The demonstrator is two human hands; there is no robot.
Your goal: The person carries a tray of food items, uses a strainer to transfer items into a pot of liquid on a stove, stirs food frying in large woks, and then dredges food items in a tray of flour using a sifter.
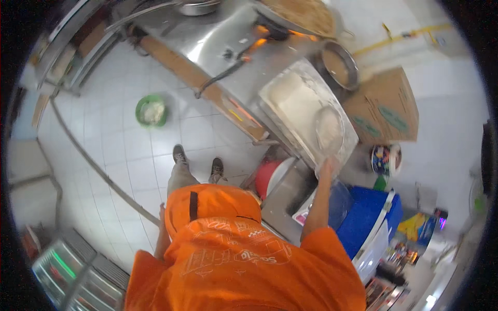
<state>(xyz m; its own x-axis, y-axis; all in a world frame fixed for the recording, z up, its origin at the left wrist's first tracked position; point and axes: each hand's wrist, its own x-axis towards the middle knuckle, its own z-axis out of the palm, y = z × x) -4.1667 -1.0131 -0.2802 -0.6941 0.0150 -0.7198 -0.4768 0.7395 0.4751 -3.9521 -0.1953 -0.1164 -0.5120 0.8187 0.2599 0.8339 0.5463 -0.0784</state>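
Note:
My right hand [327, 166] reaches to the near end of a large rectangular metal tray [265, 99] holding pale powder that looks like flour. It grips the near end of a round, shallow sieve-like utensil [330, 130], which is blurred and lies over the powder. Down at my side, my left hand [162, 212] is partly hidden by the orange clothing [218, 204]. Whether its fingers hold anything does not show.
Flames burn under a wide pan [305, 13] on the steel stove [218, 42]. Beside the tray stand a round metal pan [339, 65] and a cardboard box [383, 109]. A blue cooler [367, 212] is near my right arm. A green tub [151, 111] sits on the tiled floor.

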